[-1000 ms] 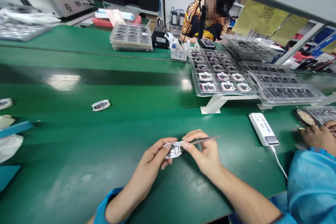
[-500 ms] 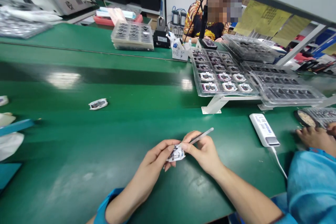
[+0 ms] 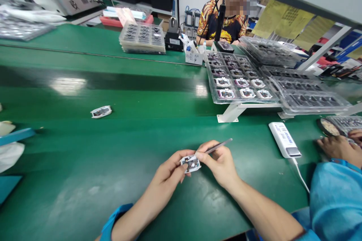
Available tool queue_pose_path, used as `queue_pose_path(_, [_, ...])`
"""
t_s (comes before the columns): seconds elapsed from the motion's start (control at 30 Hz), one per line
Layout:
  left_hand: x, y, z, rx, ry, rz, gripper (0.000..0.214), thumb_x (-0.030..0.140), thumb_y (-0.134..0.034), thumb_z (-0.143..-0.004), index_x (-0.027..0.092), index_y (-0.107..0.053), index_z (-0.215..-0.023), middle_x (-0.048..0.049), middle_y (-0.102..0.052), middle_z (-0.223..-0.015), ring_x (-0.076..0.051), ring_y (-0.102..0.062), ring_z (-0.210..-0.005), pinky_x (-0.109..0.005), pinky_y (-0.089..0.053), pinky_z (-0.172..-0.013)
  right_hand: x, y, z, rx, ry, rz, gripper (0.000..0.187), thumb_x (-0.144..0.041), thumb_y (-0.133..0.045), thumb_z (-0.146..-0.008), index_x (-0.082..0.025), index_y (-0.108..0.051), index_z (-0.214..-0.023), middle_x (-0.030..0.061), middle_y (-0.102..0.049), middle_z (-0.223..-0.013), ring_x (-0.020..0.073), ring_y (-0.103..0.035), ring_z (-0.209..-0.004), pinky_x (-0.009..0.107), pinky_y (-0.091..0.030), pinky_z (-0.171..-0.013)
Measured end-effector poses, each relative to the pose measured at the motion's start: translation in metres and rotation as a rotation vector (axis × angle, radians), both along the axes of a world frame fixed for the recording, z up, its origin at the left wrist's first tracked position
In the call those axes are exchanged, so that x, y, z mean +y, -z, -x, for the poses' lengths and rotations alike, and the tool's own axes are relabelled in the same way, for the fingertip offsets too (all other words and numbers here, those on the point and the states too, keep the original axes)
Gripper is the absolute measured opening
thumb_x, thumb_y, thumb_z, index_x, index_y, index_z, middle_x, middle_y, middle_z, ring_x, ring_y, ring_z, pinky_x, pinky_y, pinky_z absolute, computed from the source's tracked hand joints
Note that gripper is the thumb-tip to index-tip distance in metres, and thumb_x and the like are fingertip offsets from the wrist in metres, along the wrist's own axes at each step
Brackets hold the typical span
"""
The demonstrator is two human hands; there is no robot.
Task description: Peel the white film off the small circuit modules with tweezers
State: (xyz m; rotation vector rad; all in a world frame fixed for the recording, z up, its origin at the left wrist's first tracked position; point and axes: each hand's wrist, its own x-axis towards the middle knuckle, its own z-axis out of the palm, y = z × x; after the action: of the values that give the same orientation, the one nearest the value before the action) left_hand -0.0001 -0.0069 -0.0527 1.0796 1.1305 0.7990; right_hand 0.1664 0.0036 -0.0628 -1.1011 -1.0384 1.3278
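Bare hands (image 3: 217, 165) and forearms (image 3: 147, 211) run into blue sleeve cuffs (image 3: 114, 221).

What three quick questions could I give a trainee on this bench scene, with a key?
1. True or false: the right hand holds tweezers.
2. Which lies closest to the right of the hands?
A. A white unit with a cable
B. A stack of trays
C. A roll of tape
3. Fill in the blank: the small white-framed part is gripped by the fingers of the ___ hand.

Key: 1 true; 2 A; 3 left hand.
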Motion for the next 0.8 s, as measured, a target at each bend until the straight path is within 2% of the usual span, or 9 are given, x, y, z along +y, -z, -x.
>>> queue_pose_path(0.5, [0.002,-0.007,0.004,0.005,0.075,-0.025,0.029,0.035,-0.06,-0.083,0.019,-0.068,-0.106,-0.0002,-0.064,-0.076,-0.016,-0.051,-0.065,-0.027,-0.04,-0.059,0.0,0.0,-0.002,0.07,-0.052,-0.11,0.011,-0.026,-0.085,-0.074,-0.023,-0.074,-0.075,0.0004,-0.074,-0.076,0.0158,-0.068,-0.072,0.028,-0.054,-0.066])
queue_pose_path(0.8, [0.007,-0.011,0.013,0.013,0.157,-0.042,0.033,0.037,-0.061,-0.083,0.019,-0.067,-0.11,0.0008,-0.064,-0.076,-0.016,-0.052,-0.065,-0.026,-0.041,-0.061,0.002,-0.003,-0.005,-0.016,-0.071,-0.172,0.013,-0.031,-0.086,-0.073,-0.023,-0.075,-0.072,0.0015,-0.073,-0.075,0.0171,-0.068,-0.074,0.031,-0.057,-0.071])
